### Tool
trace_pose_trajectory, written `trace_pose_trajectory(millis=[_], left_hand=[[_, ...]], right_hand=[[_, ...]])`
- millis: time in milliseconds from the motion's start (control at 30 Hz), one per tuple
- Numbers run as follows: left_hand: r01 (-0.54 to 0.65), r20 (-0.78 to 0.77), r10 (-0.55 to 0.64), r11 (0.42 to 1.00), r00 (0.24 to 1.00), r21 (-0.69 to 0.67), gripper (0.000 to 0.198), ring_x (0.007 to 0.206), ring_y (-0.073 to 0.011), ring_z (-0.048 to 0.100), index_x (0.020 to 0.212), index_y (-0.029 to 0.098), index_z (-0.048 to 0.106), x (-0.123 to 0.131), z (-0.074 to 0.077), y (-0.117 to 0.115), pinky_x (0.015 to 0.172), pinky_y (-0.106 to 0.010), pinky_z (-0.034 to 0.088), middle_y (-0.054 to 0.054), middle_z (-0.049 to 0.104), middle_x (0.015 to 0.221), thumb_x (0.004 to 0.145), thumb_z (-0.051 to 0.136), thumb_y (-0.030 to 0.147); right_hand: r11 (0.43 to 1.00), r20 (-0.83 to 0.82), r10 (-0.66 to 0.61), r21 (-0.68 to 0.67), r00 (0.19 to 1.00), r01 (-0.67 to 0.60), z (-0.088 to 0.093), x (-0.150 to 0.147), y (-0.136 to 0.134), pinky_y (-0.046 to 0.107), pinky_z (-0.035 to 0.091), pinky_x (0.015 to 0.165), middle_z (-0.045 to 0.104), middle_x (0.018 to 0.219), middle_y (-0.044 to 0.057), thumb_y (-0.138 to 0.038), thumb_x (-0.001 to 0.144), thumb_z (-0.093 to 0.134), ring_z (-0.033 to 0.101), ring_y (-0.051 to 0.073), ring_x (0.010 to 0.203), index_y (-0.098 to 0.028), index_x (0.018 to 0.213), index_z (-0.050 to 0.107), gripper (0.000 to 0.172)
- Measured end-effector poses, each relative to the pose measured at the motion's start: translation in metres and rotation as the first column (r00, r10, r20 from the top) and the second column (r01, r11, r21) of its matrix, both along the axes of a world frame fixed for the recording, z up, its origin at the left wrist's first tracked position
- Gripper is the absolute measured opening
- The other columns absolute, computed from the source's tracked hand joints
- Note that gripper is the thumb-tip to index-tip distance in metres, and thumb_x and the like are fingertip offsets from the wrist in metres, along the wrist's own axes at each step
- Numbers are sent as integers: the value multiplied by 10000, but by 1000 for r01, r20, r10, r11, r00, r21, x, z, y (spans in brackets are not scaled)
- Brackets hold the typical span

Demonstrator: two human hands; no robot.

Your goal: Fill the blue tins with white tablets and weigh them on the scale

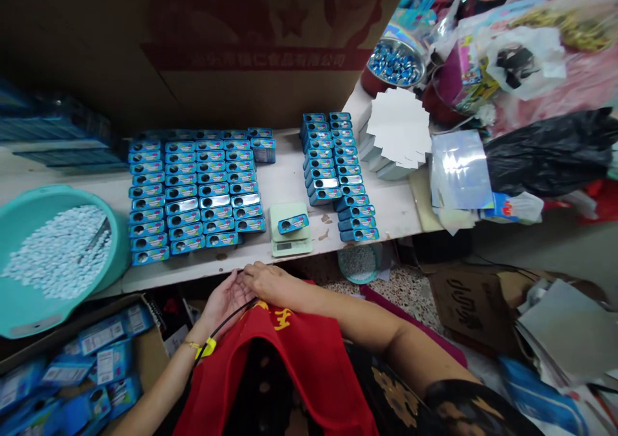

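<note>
Tin (293, 223) is lying on the scale (291, 246), across its pan. Long axis is running roughly left to right, slightly slanted: the right end is sitting farther from the body, and the end with the dark window is pointing left.

Grip: left hand (226, 302) and right hand (269, 283) are meeting in front of the scale and to its left, at the near edge of the tabletop (290, 181). Fingers of both are curling in against each other, the right hand partly covering the left; cannot tell whether anything is being held between them. A black cord (226, 320) is crossing the left wrist and running up to the hands. Neither hand is touching the tin.

Rows of tins (215, 200) are standing left of the scale; two further columns (321, 155) are standing behind it and to its right.
</note>
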State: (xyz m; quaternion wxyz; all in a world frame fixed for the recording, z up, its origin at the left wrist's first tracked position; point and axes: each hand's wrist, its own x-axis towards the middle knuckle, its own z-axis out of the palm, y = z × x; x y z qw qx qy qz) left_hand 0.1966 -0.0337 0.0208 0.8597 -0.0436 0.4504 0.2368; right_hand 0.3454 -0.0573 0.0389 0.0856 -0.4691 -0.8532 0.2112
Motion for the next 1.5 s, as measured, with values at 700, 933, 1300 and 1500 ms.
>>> trace_pose_trajectory(millis=[700,933,1300,1500], left_hand=[[10,33,-11,999,999,31,242,911,-206,600,942,39,594,36,13,26,822,-307,473,-162,647,905,830,441,189],[6,37,-6,1000,999,10,241,949,-209,587,957,39,590,23,1,14,838,-308,462,-163,645,941,827,446,182],[47,70,-48,999,996,5,274,626,-142,619,968,84,586,7,5,2,642,-271,493,-69,657,727,864,376,226],[27,32,-26,999,999,-21,281,581,-122,604,976,79,581,6,12,2,599,-244,488,-53,651,691,870,357,212]], right_hand=[[895,-184,-437,5,880,446,-12,89,44,256,427,774,558,920,70,-155,833,430,521,144,861,-159,951,598,205],[881,-191,-457,39,869,472,-8,85,34,260,415,824,580,978,82,-173,868,384,519,146,925,-151,986,580,230],[987,-59,122,-97,991,-128,8,-5,7,240,396,801,580,940,47,-127,846,431,511,132,897,-136,885,565,140],[990,-60,132,-48,989,-135,6,-3,6,248,388,805,589,954,45,-120,832,439,516,143,899,-146,888,574,149]])
